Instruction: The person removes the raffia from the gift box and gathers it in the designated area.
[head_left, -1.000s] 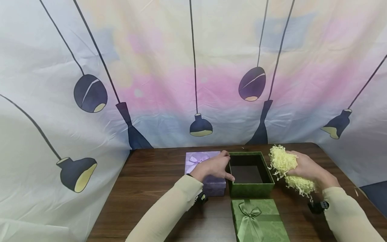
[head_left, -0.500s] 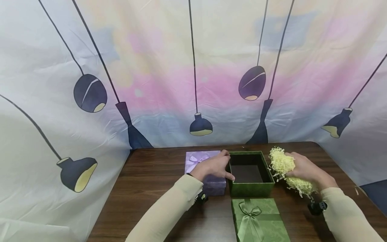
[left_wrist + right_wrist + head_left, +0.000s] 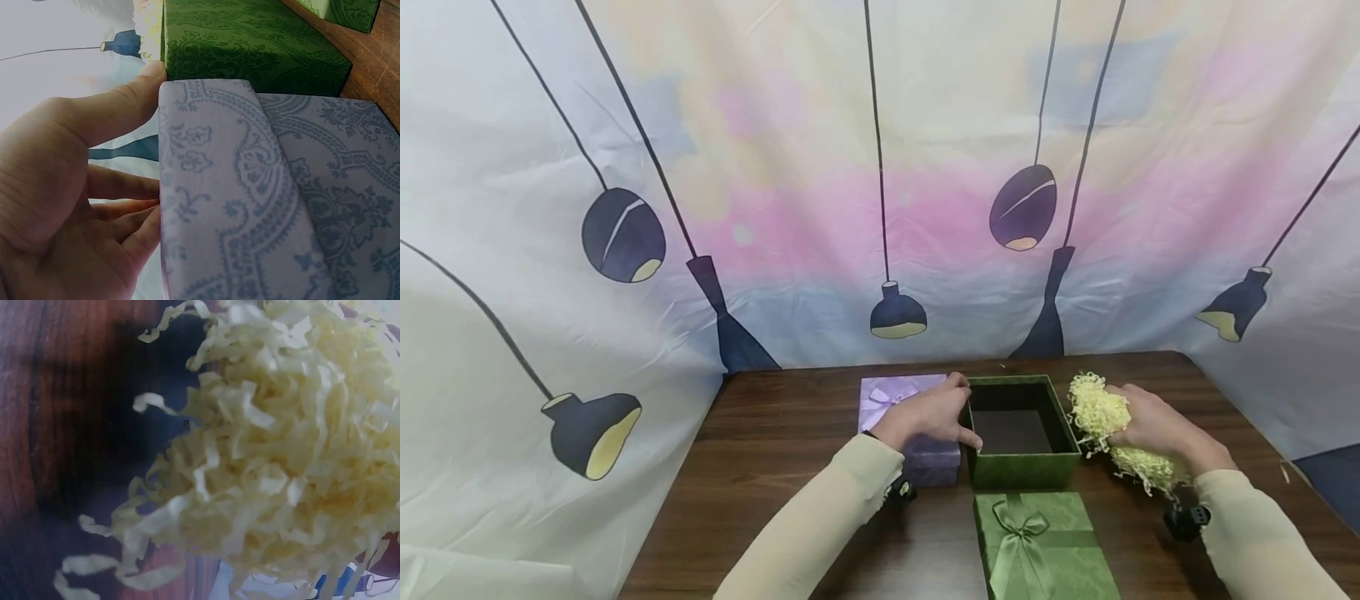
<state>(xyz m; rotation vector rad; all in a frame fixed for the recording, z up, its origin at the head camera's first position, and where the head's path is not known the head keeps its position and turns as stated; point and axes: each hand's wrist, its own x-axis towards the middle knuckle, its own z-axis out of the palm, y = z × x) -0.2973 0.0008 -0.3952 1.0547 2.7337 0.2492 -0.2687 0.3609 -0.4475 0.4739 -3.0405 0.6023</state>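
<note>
Two boxes sit side by side mid-table [image 3: 775, 433]: a purple box [image 3: 904, 398] with its bow lid on, and an open green box [image 3: 1021, 468] touching its right side. Left hand [image 3: 927, 414] lies on top of the purple box, fingers fairly straight and spread over the far edge, thumb [image 3: 119, 103] reaching to the green box's wall; it isn't really gripping, more resting. Right hand [image 3: 1153, 425] is just right of the green box, fingers curled round a wad of pale yellow shred [image 3: 1101, 414], with loose strands hanging below the wrist, close above the wood. Green lid [image 3: 1045, 546] with a bow lies right in front of the open box, nearest the person.
</note>
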